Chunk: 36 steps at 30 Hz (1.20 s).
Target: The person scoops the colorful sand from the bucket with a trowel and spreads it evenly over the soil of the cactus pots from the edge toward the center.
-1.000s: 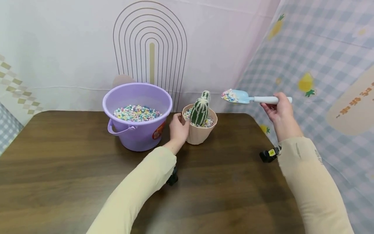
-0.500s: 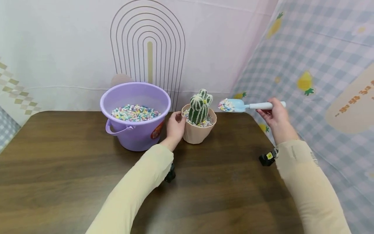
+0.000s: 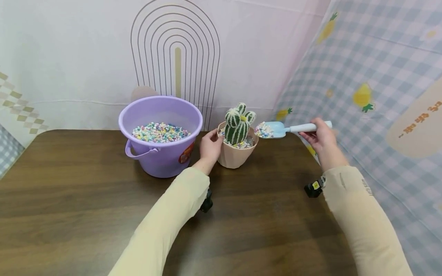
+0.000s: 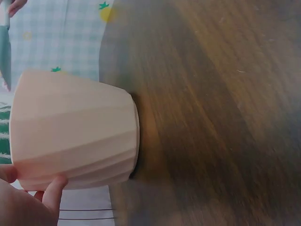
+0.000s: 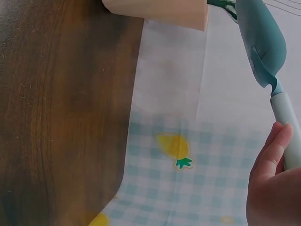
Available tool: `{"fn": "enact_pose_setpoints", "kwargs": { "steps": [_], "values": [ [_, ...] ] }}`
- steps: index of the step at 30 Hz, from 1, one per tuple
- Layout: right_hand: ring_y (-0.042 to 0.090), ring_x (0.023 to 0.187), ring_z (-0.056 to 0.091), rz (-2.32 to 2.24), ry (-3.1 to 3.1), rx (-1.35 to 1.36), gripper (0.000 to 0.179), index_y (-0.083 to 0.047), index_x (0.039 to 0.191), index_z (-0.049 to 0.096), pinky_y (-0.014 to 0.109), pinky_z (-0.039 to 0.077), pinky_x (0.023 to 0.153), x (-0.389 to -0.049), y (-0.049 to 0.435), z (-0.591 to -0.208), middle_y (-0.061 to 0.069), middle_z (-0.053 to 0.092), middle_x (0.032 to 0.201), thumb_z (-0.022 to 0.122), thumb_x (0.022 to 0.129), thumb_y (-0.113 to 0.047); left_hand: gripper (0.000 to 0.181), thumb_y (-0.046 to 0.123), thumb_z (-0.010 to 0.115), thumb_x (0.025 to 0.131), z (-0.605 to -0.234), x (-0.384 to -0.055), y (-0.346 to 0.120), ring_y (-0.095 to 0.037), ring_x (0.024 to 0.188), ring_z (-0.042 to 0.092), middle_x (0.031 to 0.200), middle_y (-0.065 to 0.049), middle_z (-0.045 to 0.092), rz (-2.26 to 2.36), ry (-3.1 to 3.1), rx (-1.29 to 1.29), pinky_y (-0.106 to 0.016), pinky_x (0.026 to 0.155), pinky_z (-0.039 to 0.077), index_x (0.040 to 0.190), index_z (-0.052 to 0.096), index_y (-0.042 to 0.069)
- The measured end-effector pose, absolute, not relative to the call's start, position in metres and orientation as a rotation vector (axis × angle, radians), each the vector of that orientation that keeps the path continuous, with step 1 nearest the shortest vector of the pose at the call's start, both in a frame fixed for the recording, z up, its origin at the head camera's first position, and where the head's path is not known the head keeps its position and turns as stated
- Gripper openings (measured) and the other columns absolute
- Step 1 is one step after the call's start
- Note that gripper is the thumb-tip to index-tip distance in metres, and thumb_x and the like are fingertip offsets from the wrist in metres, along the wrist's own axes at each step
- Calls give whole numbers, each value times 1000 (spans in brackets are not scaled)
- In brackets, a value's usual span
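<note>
My left hand [image 3: 211, 147] grips the left side of a pale pink plant pot [image 3: 236, 156] at its rim; in the left wrist view, fingertips press on the ribbed pot wall [image 4: 75, 132]. A green, white-striped cactus [image 3: 238, 126] stands in the pot among colourful pebbles [image 3: 243, 145]. On the right, my right hand [image 3: 324, 140] holds a light blue garden trowel [image 3: 277, 129] by its white handle. Pebbles [image 3: 264, 130] lie in the trowel's blade, whose tip is at the pot's right rim. The right wrist view shows the blade's underside [image 5: 263, 37].
A purple bucket [image 3: 165, 159] stands left of the pot, partly filled with colourful pebbles [image 3: 160, 133], its handle [image 3: 141, 154] hanging at the front. Both stand near the back edge of the dark wooden table [image 3: 103, 199]. Printed cloth [image 3: 262, 50] hangs behind and to the right.
My right hand has brought the loaded trowel left and down, from apart from the pot to its right rim. The cactus has turned and leans differently. My left hand stays on the pot.
</note>
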State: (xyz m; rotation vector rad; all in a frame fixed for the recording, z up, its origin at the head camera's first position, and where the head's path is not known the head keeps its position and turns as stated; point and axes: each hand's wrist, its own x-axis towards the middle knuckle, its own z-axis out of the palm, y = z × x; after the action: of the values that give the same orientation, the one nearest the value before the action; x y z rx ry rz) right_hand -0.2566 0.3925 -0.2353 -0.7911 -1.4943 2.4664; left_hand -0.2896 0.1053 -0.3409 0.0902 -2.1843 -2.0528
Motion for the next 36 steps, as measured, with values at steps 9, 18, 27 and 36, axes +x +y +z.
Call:
{"fn": "enact_pose_setpoints", "kwargs": {
  "steps": [9,18,27,36],
  "values": [
    [15,52,62,2280,-1627,-720,14,-7,95,44,24,56,49,-261,375,-238,5,59,60,55,87,-9,36,9,60,88,-343,-291,107,-26,110,57,117,-17,64,-2045,-2148,91,-35,95,49,124,59,2],
    [13,47,63,2159,-1725,-638,13,-4,91,43,23,54,45,-269,367,-235,4,59,54,54,85,-6,38,11,58,90,-341,-291,107,-24,116,56,123,-15,62,-2037,-2210,82,-33,97,49,128,57,4],
    [10,51,64,2098,-1836,-636,17,-6,96,40,22,56,51,-269,372,-224,1,58,57,53,86,-9,40,11,53,93,-338,-290,103,-22,121,54,130,-14,58,-2047,-2252,56,-32,101,46,132,53,5],
    [10,53,65,2022,-1938,-590,16,-6,96,41,22,57,53,-267,368,-215,0,59,58,54,86,-10,40,14,53,93,-339,-292,101,-21,119,54,128,-12,60,-2033,-2273,77,-32,99,47,132,53,7]
  ]
}}
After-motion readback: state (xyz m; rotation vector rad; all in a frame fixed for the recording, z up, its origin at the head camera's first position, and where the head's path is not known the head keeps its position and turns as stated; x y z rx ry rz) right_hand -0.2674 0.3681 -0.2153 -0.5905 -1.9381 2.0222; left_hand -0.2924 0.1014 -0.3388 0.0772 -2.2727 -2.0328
